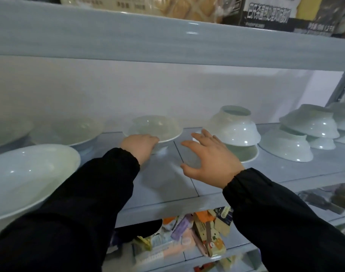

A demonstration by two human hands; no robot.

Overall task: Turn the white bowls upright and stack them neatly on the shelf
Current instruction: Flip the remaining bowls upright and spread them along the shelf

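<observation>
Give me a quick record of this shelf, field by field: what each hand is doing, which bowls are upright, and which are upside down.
left hand: holds the near side of the upright bowl at mid shelf
right hand: open, fingers spread, above the shelf beside the upside-down stack; contact unclear
upright: the held bowl, plus the wide bowls to its left
upside down: the stack, plus the inverted bowls farther right
shelf below: mixed packets

Black carton [266, 15] on upper shelf: white Chinese print, roughly "巴氏杀菌热处理风味酸奶", blurred; its smaller lines are unreadable. Pale package [101, 2] and lower-shelf packets [199, 236]: print too blurred.
</observation>
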